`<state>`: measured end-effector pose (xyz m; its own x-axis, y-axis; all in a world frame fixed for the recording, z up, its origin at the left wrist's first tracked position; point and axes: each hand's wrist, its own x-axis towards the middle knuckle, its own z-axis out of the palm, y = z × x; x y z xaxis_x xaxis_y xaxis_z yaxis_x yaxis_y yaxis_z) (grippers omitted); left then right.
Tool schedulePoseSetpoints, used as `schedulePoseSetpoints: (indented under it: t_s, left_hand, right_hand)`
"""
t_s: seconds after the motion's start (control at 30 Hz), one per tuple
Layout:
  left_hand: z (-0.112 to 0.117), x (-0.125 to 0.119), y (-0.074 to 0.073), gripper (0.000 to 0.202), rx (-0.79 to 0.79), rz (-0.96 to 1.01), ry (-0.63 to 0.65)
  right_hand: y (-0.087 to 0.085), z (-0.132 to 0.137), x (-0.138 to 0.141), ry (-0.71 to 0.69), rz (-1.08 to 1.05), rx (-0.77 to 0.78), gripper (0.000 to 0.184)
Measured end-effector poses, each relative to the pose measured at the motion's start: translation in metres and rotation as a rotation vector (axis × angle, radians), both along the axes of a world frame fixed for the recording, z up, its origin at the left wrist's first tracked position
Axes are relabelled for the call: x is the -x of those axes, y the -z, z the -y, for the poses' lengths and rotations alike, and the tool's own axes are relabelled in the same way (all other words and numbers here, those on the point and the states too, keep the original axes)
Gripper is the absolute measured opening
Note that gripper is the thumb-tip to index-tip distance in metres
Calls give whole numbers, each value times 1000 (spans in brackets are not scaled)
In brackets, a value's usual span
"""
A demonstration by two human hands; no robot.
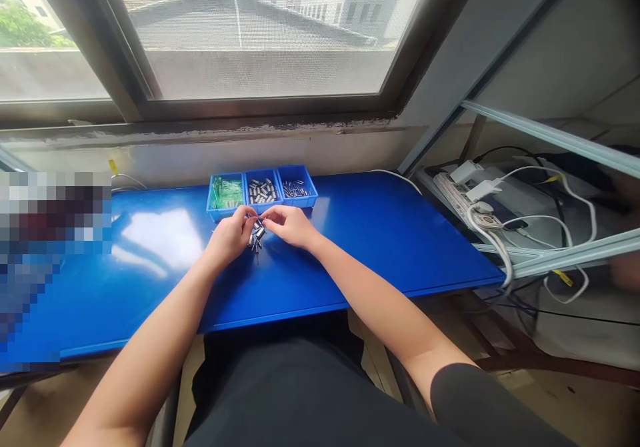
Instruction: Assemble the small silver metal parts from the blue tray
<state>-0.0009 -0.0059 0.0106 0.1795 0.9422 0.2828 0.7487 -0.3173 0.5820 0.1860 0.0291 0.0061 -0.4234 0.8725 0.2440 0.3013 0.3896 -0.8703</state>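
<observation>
Small metal parts handled on a blue table

A small part is pinched between the left hand (231, 235) and right hand (290, 225), fingertips closed together over the loose pile of metal parts (257, 235), kept just near of the three blue bins (262, 192) for short reaches.

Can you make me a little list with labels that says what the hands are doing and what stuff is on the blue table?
left hand: pinching small metal parts
right hand: pinching the same parts
blue table: holds a loose pile of parts between the hands
blue bins: three in a row; left one has green bits, the others metal pieces
power strip: right of table, white cables plugged in
</observation>
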Motion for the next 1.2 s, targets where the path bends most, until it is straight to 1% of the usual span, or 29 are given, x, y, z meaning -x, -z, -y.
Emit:
schedulePoseSetpoints:
  t_s: [0.27,0.57,0.83,0.97,1.07,1.2]
  left_hand:
    - [-1,1,1,23,-17,-12,-5]
    - [-1,1,0,35,-40,-61,3]
    - [1,0,-1,31,-16,28,8]
    - [1,0,0,30,-37,21,40]
    - [-1,0,1,35,-64,-3,52]
    - [-1,0,1,36,-73,9,51]
  right_hand:
    - [-1,1,0,1,-1,-4,19]
    - [-1,2,1,-8,5,-15,19]
    - [-4,3,0,0,-14,-7,19]
    - [-2,3,0,-16,-21,-43,20]
    - [0,2,1,-27,-30,-69,21]
    - [-1,2,1,-23,-38,-64,19]
